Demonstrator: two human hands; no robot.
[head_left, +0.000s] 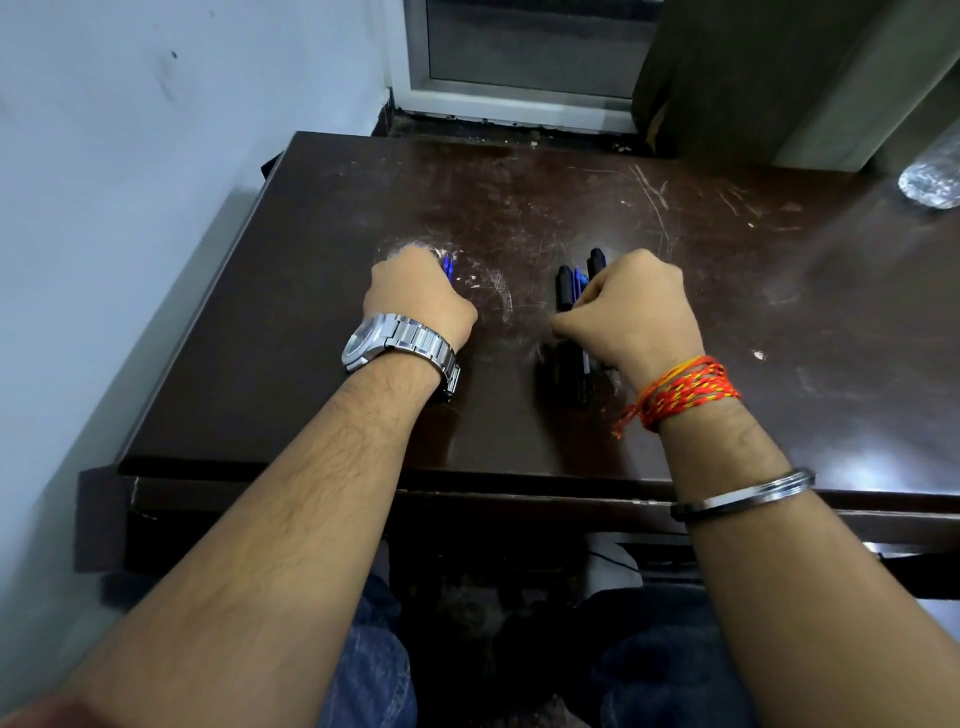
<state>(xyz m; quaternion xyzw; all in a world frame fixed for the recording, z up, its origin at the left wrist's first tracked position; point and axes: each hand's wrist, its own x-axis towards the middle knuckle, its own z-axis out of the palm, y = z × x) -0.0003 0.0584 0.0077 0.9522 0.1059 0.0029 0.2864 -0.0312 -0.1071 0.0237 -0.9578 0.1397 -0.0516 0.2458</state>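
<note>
The right hand clamps fingers on a marker bundle, the left hand on a blue pen; overfull, the bundle may spill.

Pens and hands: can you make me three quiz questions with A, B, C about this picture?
1. Where is the watch? A. left wrist B. right wrist C. floor
2. What colour is the thread on the right wrist? A. green B. red-orange C. white
3. What is the right hand doing? A. lying flat B. gripping pens C. waving
Answers: 1 A, it sits behind the left hand, which holds a blue pen. 2 B, red and orange strands show. 3 B, its fingers curl round black and blue pens.
</note>
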